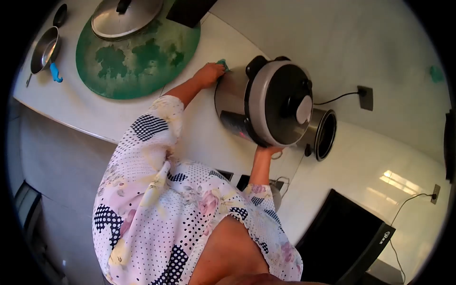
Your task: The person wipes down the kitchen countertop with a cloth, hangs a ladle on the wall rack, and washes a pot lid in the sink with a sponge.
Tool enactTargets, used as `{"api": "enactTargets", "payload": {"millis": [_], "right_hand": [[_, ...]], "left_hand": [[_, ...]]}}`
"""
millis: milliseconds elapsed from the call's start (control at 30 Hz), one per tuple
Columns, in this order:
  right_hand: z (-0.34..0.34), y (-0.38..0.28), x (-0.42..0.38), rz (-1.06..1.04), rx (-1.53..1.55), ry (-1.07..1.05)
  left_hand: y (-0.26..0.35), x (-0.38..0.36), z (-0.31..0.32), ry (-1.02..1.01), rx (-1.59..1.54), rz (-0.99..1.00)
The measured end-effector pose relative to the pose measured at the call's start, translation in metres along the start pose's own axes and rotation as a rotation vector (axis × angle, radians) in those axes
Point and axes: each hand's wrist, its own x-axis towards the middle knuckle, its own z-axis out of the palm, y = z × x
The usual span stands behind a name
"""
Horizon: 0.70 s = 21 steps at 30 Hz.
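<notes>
A silver electric pressure cooker (232,97) with a black-and-grey lid stands on the white counter. My left hand (209,75) is closed on a green cloth (222,64), on the counter just beside the cooker's base. My right hand (268,150) is at the cooker's near side, under the lid's rim, and seems to grip it there. The rim hides most of its fingers. Behind the cooker, on the right, sits a metal inner pot (325,135) with a dark inside.
A worn green round board (114,80) carries a steel lid (126,19). Small pans, one the blue-handled pan (45,50), stand at far left. A cord runs from the cooker to a wall socket (365,98). A black appliance (339,240) stands at lower right.
</notes>
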Motion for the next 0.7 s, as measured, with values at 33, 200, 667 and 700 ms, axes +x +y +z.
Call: {"api": "enactTargets", "payload": {"millis": [33, 200, 667, 700], "right_hand": [[-0.002, 0.0, -0.001, 0.007, 0.018, -0.013], [0.007, 0.01, 0.002, 0.012, 0.174, -0.115], [-0.085, 0.104, -0.067, 0.31, -0.341, 0.03], [-0.081, 0.107, -0.093, 0.45, -0.315, -0.064]], "left_hand": [[0.019, -0.014, -0.011, 0.076, 0.006, 0.062], [0.08, -0.134, -0.033, -0.283, -0.19, -0.129], [0.126, -0.199, -0.119, -0.362, -0.258, -0.471], [0.13, -0.192, -0.113, -0.335, -0.287, -0.492]]}}
